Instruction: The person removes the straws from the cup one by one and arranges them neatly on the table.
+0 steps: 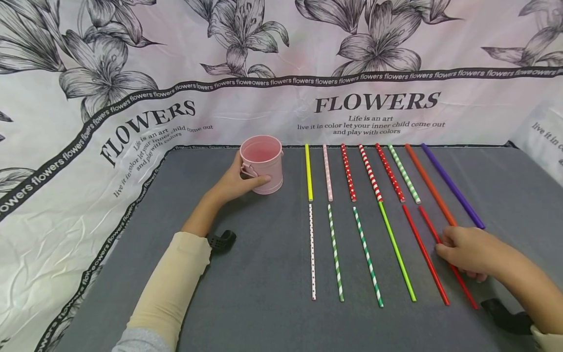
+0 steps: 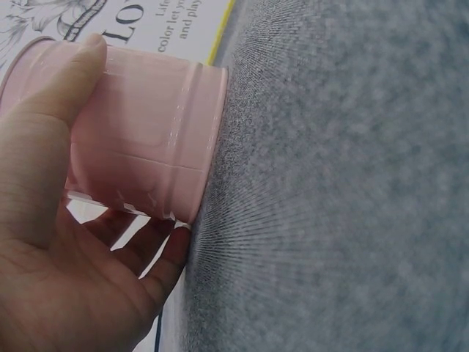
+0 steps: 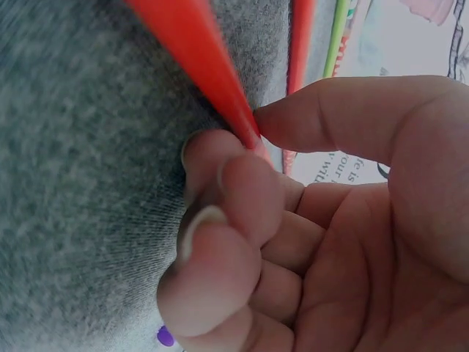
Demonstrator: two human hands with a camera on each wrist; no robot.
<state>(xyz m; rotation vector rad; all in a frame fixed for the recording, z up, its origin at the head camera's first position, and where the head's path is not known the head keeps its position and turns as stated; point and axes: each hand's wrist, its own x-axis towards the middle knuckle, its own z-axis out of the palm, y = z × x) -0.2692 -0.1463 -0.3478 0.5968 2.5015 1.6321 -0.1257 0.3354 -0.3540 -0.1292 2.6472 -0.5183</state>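
Observation:
A small pink metal bucket (image 1: 271, 173) stands upright near the back edge of the grey table. My left hand (image 1: 237, 183) grips it from the left side, thumb along the front wall. In the left wrist view the fingers of that hand (image 2: 73, 249) curl under and round the pink wall. Over on the right, my right hand (image 1: 477, 249) pinches the rightmost red straw (image 1: 465, 289) of the front row. The right wrist view has this straw (image 3: 194, 55) between thumb and fingertips. Just beyond the hand lie an orange straw (image 1: 431, 186) and a purple straw (image 1: 453, 186).
Several straws lie in two rows, including a yellow one (image 1: 309, 171), a pink one (image 1: 327, 171), a light green one (image 1: 397, 252) and another red one (image 1: 425, 254). A flower-printed cloth (image 1: 259, 112) rises behind the grey tabletop (image 1: 259, 274).

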